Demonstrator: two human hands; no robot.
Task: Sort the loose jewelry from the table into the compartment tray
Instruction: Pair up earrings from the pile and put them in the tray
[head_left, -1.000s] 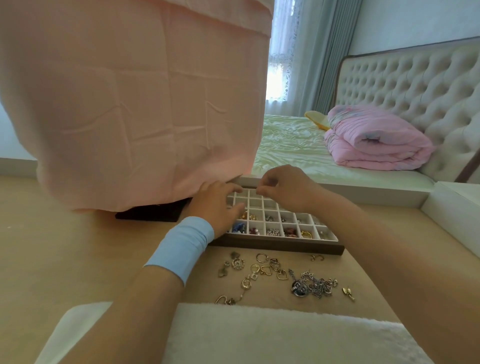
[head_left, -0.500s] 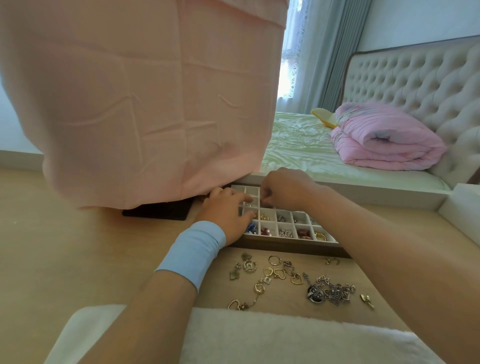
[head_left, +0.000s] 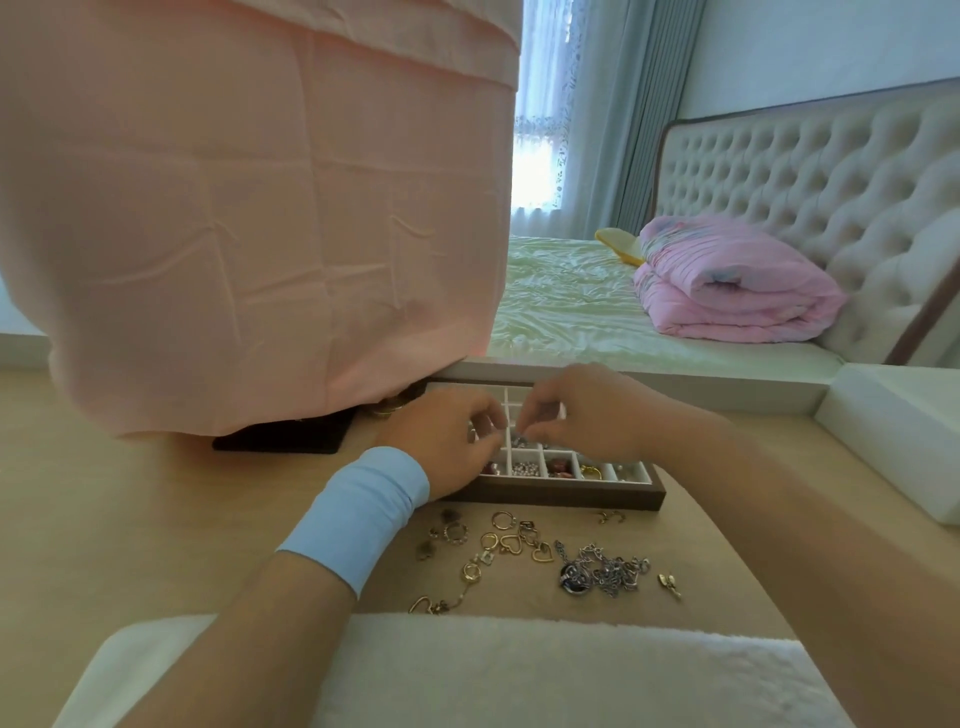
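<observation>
A dark wooden compartment tray (head_left: 571, 494) with white cells lies on the pale wood table and holds several small pieces. Both my hands hover over its middle cells. My left hand (head_left: 447, 441), with a light blue wristband, and my right hand (head_left: 587, 410) bring their curled fingertips together on a small silver piece (head_left: 519, 440). Loose jewelry lies in front of the tray: gold rings and heart pendants (head_left: 511, 543), a tangled silver chain (head_left: 602, 569), a gold chain (head_left: 447, 597), a small gold charm (head_left: 670, 584) and a little hook (head_left: 609, 516).
A big pink cloth (head_left: 260, 234) hangs over the table's left back, with a black flat object (head_left: 280, 441) under it. A white fluffy cushion (head_left: 519, 670) lies at the near edge. A white ledge (head_left: 893, 441) stands to the right, a bed behind.
My right hand has come nearer and lower over the tray, and my left fingertips have lifted to meet it on the small piece. The view has shifted slightly.
</observation>
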